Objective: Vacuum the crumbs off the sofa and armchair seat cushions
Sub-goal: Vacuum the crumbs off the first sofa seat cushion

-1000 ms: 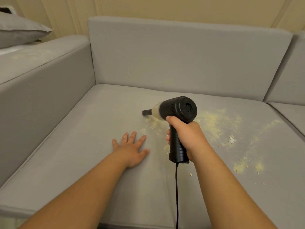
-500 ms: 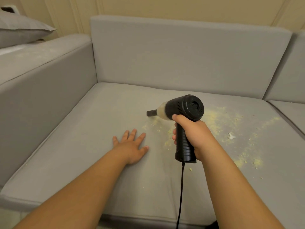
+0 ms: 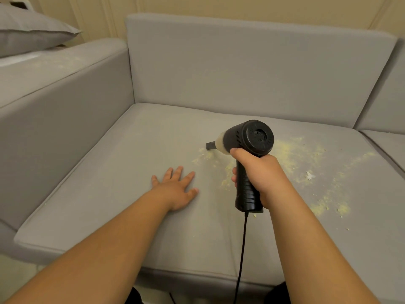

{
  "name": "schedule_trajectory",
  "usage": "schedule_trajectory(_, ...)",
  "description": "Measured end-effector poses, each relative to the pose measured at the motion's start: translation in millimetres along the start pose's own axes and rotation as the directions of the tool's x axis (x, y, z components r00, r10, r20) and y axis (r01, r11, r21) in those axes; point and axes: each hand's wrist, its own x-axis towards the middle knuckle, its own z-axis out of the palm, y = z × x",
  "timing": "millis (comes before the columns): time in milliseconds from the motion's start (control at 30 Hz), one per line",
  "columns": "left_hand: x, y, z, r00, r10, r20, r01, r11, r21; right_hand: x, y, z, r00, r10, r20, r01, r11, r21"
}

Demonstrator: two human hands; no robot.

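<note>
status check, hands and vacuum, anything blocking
Left hand flat on seat cushion. Right hand grips handheld vacuum, nozzle at the crumbs. Crumbs spread right of the vacuum. Nothing blocking.

Layout around the seat cushion (image 3: 114, 194)

On the seat cushion the left hand (image 3: 175, 189) lay flat toward its middle, with the right hand (image 3: 260, 174) to its right, wrapped round the handle of the handheld vacuum (image 3: 247, 150) above the cushion. The nozzle (image 3: 210, 145) pointed left over the crumbs (image 3: 291, 156), which spread across the cushion's right half. The backrest (image 3: 252, 69) stood behind the cushion, the armrest (image 3: 61, 102) left of it, and a pillow (image 3: 30, 34) beyond that.
</note>
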Motion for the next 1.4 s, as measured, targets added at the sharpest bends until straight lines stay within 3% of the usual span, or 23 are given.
schedule_trajectory(167, -5, 5, -1, 1.0, 0.025, 0.018, -0.025, 1.0, -0.001, -2, -1, 8, 0.998, -0.008, 0.061, 0.009, 1.0, -0.008)
schedule_trajectory(367, -10, 13, 1, 0.999, 0.044, 0.019, -0.044, 0.999, 0.002, -5, -8, -15, 0.998, -0.036, -0.05, 0.034, 0.999, -0.035)
schedule_trajectory(533, -21, 21, 5, 0.999, 0.016, 0.042, -0.015, 0.999, -0.028, -15, -6, -22, 1.0, 0.027, -0.001, -0.027, 1.0, -0.011)
schedule_trajectory(733, -29, 23, 2, 0.999, 0.008, 0.042, -0.009, 1.0, 0.019, -17, -1, -7, 0.997, -0.002, 0.077, 0.005, 0.999, -0.035)
schedule_trajectory(967, -42, 18, 2, 0.998, -0.001, 0.063, 0.003, 1.0, -0.027, -31, 6, -25, 0.998, -0.032, -0.046, 0.031, 0.999, -0.014)
schedule_trajectory(1233, -51, 24, 6, 0.996, 0.011, 0.089, -0.009, 1.0, -0.02, -38, 9, -12, 0.99, 0.083, 0.115, -0.084, 0.996, 0.007)
schedule_trajectory(1400, -53, 22, 6, 0.996, 0.004, 0.084, -0.002, 1.0, -0.017, -39, 5, -6, 0.998, -0.013, 0.055, 0.014, 1.0, -0.006)
